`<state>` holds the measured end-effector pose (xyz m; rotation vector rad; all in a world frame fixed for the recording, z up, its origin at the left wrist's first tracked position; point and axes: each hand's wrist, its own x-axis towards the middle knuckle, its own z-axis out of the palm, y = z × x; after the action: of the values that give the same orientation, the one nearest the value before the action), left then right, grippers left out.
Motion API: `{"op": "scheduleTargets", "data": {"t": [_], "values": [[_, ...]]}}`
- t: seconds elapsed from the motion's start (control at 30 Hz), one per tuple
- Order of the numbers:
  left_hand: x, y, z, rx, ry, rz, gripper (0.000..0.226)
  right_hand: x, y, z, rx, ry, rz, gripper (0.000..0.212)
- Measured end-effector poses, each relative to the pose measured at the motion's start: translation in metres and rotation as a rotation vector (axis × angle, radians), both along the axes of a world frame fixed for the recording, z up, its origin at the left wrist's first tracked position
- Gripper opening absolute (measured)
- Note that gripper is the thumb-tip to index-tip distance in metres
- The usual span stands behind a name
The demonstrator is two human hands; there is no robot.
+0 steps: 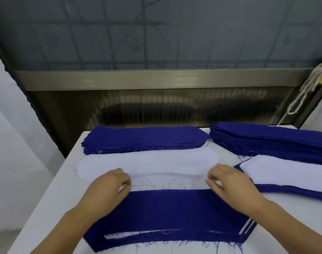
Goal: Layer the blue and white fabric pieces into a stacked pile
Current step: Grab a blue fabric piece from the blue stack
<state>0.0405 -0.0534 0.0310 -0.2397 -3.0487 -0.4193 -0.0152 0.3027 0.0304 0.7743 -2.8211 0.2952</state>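
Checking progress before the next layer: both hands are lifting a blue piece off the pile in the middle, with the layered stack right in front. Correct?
Not quite. The head view shows the left hand and right hand pinching a white piece off the white pile. The layered stack is indeed right in front.

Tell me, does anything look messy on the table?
A bit. Loose blue threads stick out from the frayed edges of the near blue piece, straggling over the white fabric. The far blue stack also has frayed edges.

Both your forearms reach forward, bare, angling slightly inward. Your left hand (111, 182) is palm-down with fingers curled, pinching at the fingertips. Your right hand (228, 182) mirrors it, level and well apart, knuckles up, fingertips pinched.
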Motion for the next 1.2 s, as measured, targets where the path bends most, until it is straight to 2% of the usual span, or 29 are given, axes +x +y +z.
{"op": "scheduleTargets", "data": {"t": [0.07, 0.17, 0.33, 0.53, 0.7, 0.8, 1.0, 1.1, 1.2], "values": [[-0.025, 0.015, 0.000, 0.059, 0.102, 0.008, 0.012, -0.024, -0.018, 0.003, -0.102, -0.027, 0.050, 0.010], [-0.061, 0.033, -0.003, 0.122, 0.160, 0.030, 0.020, -0.058, -0.041, -0.002, -0.142, -0.116, 0.033, 0.016], [-0.089, 0.040, -0.014, 0.198, 0.045, -0.010, 0.019, -0.082, -0.048, -0.018, -0.070, -0.169, 0.051, 0.011], [-0.093, 0.040, -0.016, 0.240, -0.019, -0.005, 0.023, -0.089, -0.051, -0.017, -0.090, -0.232, 0.053, 0.008], [-0.093, 0.050, -0.009, 0.182, -0.056, 0.037, 0.035, -0.097, -0.059, -0.011, -0.036, -0.294, -0.022, 0.023], [-0.093, 0.054, -0.007, 0.144, -0.072, 0.049, 0.041, -0.098, -0.062, -0.008, -0.105, -0.348, -0.089, 0.024], [-0.095, 0.056, -0.004, 0.088, 0.039, 0.054, 0.016, -0.097, -0.063, -0.003, -0.087, -0.376, -0.080, 0.025], [-0.093, 0.058, -0.004, -0.017, 0.088, 0.060, 0.021, -0.097, -0.063, -0.002, -0.056, -0.374, -0.076, 0.020], [-0.092, 0.062, -0.006, -0.071, 0.123, 0.080, 0.026, -0.099, -0.064, -0.002, -0.121, -0.392, -0.115, 0.027]]}}
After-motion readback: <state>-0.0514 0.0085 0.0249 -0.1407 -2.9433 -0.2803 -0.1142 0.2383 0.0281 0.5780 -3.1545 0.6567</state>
